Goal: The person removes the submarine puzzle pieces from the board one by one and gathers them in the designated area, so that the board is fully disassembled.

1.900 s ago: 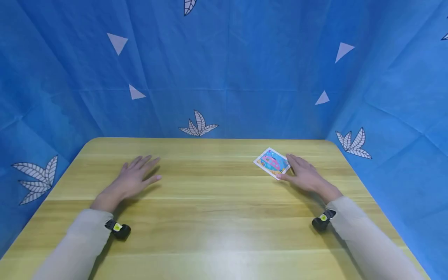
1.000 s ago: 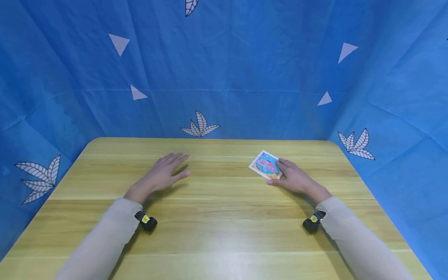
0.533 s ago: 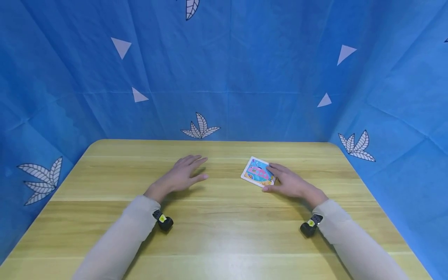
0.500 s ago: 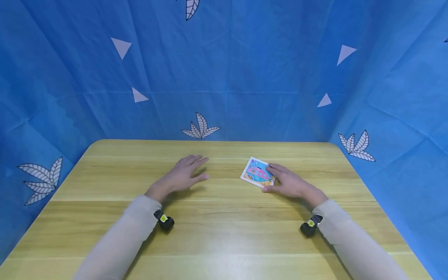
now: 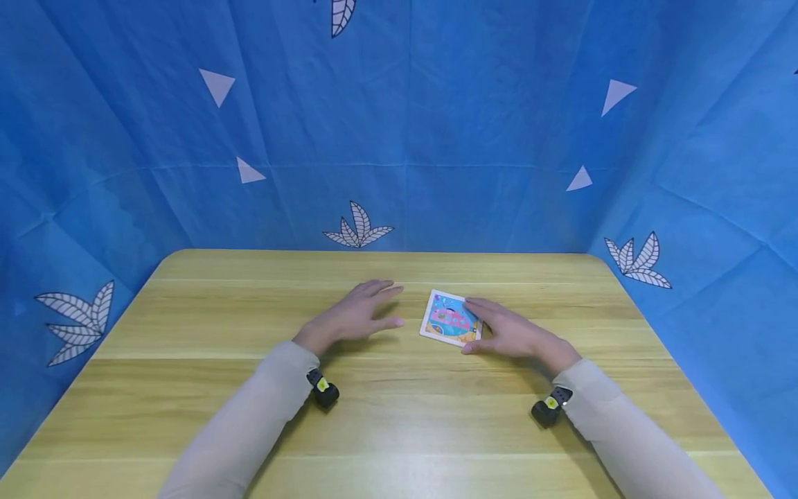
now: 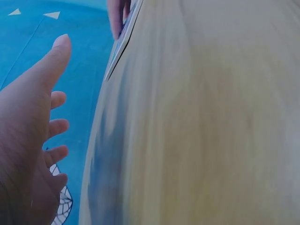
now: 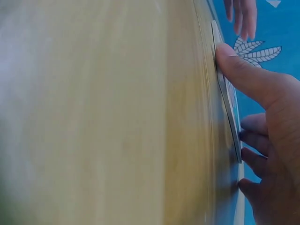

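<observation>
A: Starting nearest: two sleeved forearms are lying over the wooden bench (image 5: 399, 416), each with a small black wrist camera strapped on.

B: Noted. Hand states?

A: The right hand (image 5: 514, 336) is resting on the picture card (image 5: 450, 319); its fingers are lying fairly straight across the card's right edge, and the thumb is pressing the near corner. The right wrist view is showing the same: thumb tip against the card (image 7: 227, 105) edge, fingers on top, nothing curled round it. The left hand (image 5: 355, 317) is hovering flat and relaxed just left of the card, fingers extended, holding nothing, apart from it.

B: Card position?

A: Lying flat on the bench, roughly mid-width, a little beyond the middle, between the two hands, colourful face up, white border.

B: Handling judgement?

A: It is looking thin, light and fairly stiff, like laminated card. Flat on a smooth top, it is likely sliding easily but resisting a direct pick. I am judging an edge or corner the best place to take hold, levering it up with the thumb or dragging it by pressure from above.

B: Beyond?

A: Blue cloth backdrop (image 5: 405, 125) with white leaves and triangles is enclosing the bench.
</observation>
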Motion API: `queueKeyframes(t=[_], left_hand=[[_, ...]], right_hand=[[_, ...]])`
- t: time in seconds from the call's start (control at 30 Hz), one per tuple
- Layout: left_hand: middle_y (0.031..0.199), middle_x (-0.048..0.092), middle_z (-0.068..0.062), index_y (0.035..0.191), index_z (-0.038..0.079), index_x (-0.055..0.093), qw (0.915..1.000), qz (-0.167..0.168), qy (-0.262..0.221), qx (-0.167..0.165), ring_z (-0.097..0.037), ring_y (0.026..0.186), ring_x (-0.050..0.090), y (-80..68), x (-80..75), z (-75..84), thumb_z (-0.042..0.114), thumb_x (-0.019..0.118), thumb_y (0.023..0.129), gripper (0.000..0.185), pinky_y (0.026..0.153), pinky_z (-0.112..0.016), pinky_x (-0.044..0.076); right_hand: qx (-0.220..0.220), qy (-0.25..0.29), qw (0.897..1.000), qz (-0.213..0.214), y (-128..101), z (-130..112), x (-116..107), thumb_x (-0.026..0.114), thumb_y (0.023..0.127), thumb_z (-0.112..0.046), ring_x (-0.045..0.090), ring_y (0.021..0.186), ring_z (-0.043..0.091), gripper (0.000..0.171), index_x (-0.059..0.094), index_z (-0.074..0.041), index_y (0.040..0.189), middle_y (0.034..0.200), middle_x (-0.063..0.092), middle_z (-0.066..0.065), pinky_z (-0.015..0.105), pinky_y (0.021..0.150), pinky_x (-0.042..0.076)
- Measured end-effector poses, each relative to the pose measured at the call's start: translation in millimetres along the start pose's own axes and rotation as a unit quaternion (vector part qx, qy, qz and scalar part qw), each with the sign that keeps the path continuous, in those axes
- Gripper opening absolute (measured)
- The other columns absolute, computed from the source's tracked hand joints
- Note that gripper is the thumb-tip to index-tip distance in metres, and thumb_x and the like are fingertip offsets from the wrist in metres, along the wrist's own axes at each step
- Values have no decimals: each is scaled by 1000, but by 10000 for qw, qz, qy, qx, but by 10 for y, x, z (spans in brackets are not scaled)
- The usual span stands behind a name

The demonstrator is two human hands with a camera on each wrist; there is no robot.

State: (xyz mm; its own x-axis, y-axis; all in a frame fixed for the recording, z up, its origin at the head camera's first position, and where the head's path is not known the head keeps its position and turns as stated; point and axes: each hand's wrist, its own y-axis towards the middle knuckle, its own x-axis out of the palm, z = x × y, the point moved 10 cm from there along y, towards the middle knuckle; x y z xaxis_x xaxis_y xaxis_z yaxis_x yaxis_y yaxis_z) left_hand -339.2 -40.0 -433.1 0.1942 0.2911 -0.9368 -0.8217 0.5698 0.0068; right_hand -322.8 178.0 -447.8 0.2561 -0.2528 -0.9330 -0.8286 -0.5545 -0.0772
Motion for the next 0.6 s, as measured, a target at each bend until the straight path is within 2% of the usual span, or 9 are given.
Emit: queueKeyframes(t=[0.27,0.4,0.6], left_hand=[[152,19,-2,147,25,22,9978,-210,379,493,-27,140,12,99,128,245,76,37,78,87,114,-45,9],[152,20,0,147,26,21,9957,-350,608,602,-27,140,12,146,209,322,78,37,76,89,114,-45,10],[152,20,1,147,24,20,9935,-529,694,733,-27,140,13,183,301,409,80,36,74,94,114,-45,9]], right_hand=[[-188,79,9997,-150,5,-121,33,60,73,-66,20,137,26,95,25,-15,146,151,22,4,47,109,26],[-224,113,9993,-259,2,-167,61,61,73,-65,20,138,25,95,24,-17,146,151,21,2,46,110,25],[-321,203,9986,-378,2,-214,96,62,72,-65,19,138,24,95,25,-18,146,152,20,1,47,109,25]])
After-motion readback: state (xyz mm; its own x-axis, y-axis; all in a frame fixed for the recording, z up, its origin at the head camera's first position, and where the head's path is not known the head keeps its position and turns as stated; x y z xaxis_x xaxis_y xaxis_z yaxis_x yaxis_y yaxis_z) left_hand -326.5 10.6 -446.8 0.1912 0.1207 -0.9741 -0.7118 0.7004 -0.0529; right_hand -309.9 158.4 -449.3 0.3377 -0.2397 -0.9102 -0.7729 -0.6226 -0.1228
